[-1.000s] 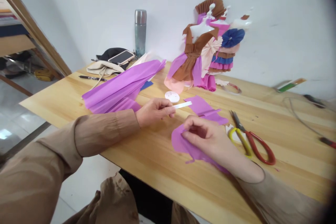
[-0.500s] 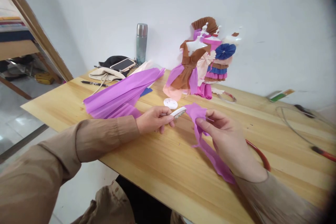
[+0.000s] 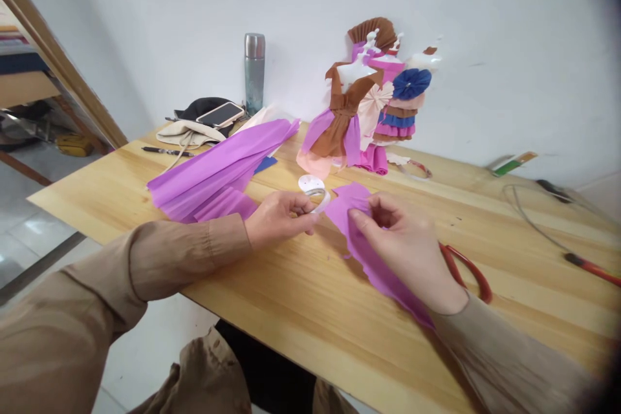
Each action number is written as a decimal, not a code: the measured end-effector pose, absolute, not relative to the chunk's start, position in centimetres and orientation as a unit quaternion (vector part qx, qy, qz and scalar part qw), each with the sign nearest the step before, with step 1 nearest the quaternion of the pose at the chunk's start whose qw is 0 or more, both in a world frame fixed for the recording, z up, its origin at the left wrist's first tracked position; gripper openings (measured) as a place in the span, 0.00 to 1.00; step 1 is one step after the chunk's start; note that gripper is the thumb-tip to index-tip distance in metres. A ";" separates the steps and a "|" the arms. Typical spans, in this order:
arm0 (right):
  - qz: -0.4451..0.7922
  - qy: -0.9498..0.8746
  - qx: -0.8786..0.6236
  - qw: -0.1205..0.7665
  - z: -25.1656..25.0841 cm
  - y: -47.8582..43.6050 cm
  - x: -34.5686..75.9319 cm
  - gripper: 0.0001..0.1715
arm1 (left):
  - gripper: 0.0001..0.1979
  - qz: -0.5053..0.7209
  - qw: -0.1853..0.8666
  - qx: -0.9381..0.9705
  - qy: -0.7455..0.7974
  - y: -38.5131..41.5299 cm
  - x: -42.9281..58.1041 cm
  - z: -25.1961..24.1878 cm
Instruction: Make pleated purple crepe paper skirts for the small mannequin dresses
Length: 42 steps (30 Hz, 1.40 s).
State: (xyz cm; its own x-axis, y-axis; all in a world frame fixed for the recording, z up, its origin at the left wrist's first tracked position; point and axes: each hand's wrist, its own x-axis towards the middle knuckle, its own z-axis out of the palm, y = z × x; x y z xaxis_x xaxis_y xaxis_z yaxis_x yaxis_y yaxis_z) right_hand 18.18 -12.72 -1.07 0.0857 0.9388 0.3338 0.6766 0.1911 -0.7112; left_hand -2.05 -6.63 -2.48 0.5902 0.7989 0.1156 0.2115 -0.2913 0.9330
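Between thumb and fingers, my left hand point(image 3: 284, 218) pinches a roll of white tape point(image 3: 322, 200), its ring tilted so the opening shows. My right hand point(image 3: 405, 242) grips a strip of purple crepe paper point(image 3: 349, 213) near its upper end. The strip's long tail runs down under the hand toward the right sleeve. A small gap separates the tape from the strip's edge. Just behind the tape lies a round white disc point(image 3: 310, 182) on the wooden table point(image 3: 301, 284). Red-handled scissors point(image 3: 478, 272) lie partly hidden behind my right hand.
Larger pleated purple paper point(image 3: 218, 171) lies at left, near a pen point(image 3: 162, 151), a phone point(image 3: 222, 114) on a cloth bag and a steel flask point(image 3: 254, 74). Small dress forms point(image 3: 345, 107) in coloured paper stand against the wall. A red-handled tool with a cord point(image 3: 589, 266) lies at right.
The tape roll has turned from nearly edge-on to showing its opening. The purple strip's upper end, crumpled before, now lies flatter and wider under my right hand. The camera view has shifted slightly.
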 end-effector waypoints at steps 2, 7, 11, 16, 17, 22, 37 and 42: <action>0.192 -0.648 -0.613 0.410 -1.3 -12.6 18.2 0.16 | 0.11 0.294 0.510 0.742 0.321 -6.5 -2.0 -2.7; 0.215 -0.634 -0.616 0.415 -1.8 -12.2 18.3 0.18 | 0.10 0.271 0.594 0.705 0.278 -6.3 -2.0 -3.0; 0.124 -0.675 -0.614 0.391 -1.7 -12.5 17.9 0.16 | 0.14 0.251 0.627 0.695 0.245 -6.5 -2.1 -2.1; 0.108 -0.741 -0.562 0.351 -1.5 -12.9 17.3 0.10 | 0.19 0.243 0.620 0.703 0.250 -7.1 -2.0 -1.5; 0.112 -0.750 -0.552 0.346 -1.5 -13.0 17.2 0.10 | 0.19 0.246 0.626 0.694 0.256 -7.2 -1.9 -1.7; 0.185 -0.755 -0.534 0.333 -1.1 -12.8 17.4 0.10 | 0.16 0.283 0.638 0.650 0.300 -7.1 -1.4 -3.1; 0.405 -0.700 -0.573 0.131 0.4 -10.2 23.9 0.20 | 0.17 0.317 0.725 0.504 0.347 -5.5 -2.1 -3.7; 0.141 -0.701 -0.696 0.061 0.8 -11.1 28.7 0.13 | 0.16 0.319 0.738 0.475 0.359 -5.6 -2.0 -3.5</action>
State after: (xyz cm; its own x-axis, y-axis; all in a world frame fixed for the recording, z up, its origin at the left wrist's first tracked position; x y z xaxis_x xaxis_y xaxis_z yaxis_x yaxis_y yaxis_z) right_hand 28.66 -11.10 0.83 -0.0227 0.9934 -0.1120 0.9592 -0.0100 -0.2826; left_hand -2.02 -5.64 -3.55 0.5393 0.8113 -0.2258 -0.1300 0.3451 0.9295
